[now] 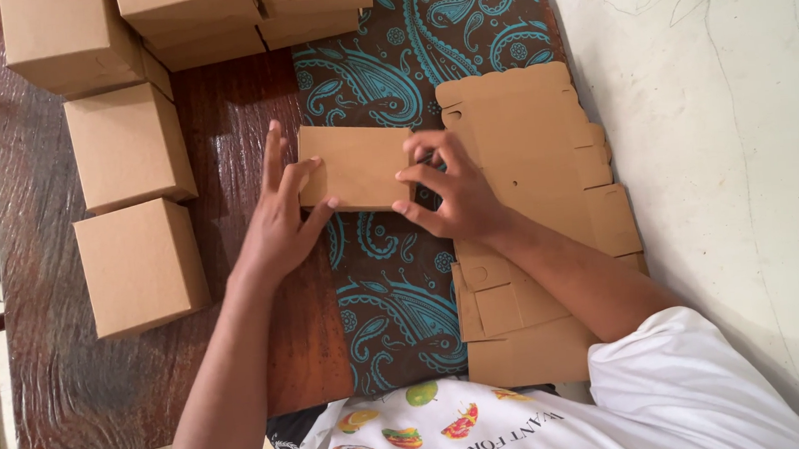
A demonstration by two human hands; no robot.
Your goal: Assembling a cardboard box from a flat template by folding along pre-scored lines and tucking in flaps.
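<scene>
Wooden table — both hands grip cardboard piece edges.

Dark wooden table is set against a pale scuffed wall; a blue paisley cloth is laid over it.

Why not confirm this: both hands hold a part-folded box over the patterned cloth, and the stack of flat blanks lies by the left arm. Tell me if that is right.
One thing is wrong. The head view shows the flat blanks under the right arm, not by the left. The rest stands: left hand and right hand hold the box over the cloth.
</scene>
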